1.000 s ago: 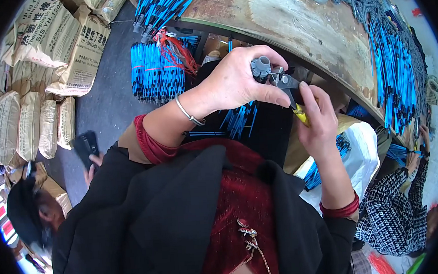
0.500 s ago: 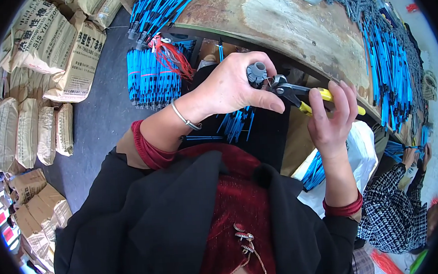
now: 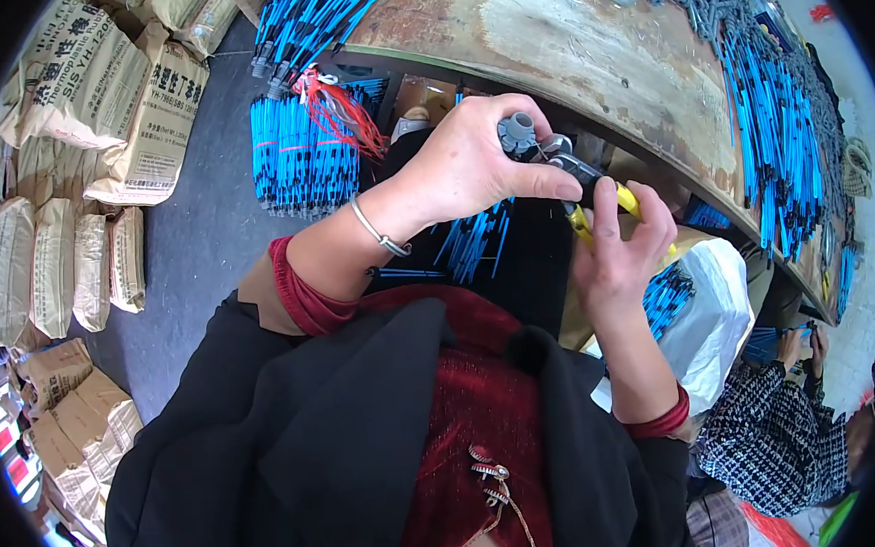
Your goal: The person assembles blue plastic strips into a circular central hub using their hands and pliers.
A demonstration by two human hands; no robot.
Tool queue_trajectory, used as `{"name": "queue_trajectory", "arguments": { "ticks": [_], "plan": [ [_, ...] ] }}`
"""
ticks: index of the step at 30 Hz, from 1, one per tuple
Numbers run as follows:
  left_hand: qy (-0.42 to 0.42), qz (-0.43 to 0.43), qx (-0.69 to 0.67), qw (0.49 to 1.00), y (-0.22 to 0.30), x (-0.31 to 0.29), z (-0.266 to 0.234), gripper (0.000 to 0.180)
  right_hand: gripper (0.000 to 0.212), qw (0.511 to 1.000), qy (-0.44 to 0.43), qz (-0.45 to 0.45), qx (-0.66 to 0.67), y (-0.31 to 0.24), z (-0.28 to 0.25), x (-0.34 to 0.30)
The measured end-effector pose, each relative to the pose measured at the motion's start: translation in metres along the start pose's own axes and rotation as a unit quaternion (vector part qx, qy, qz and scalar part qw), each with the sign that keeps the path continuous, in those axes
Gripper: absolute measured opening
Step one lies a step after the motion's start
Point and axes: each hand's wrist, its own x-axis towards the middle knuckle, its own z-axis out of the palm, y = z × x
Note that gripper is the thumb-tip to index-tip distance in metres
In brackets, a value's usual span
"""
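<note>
Yellow-handled pliers (image 3: 593, 199) gripped in right hand (image 3: 617, 252), fingers closed round handles. Left hand (image 3: 471, 161) clamped on grey round part (image 3: 519, 130) with metal fitting, held at plier nose, above lap, just off tabletop (image 3: 584, 54) edge. Risks, judged: left fingertips touching plier nose, pinch likely if handles squeeze hard; small part may slip from grip, drop among blue-black cable pieces (image 3: 476, 241) on lap. Nearby cable bundle (image 3: 300, 157) on floor, well apart.
</note>
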Motion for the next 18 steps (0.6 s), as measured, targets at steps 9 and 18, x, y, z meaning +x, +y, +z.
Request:
{"name": "queue_trajectory", "arguments": {
  "ticks": [9, 18],
  "plan": [
    [-0.151, 0.044, -0.043, 0.987, 0.011, -0.008, -0.002, 0.043, 0.064, 0.838, -0.444, 0.044, 0.313, 0.056, -0.071, 0.040],
    [-0.209, 0.073, -0.040, 0.974, -0.004, -0.003, 0.005, 0.044, 0.073, 0.279, -0.579, 0.299, 0.706, 0.048, -0.036, -0.005]
  ]
}}
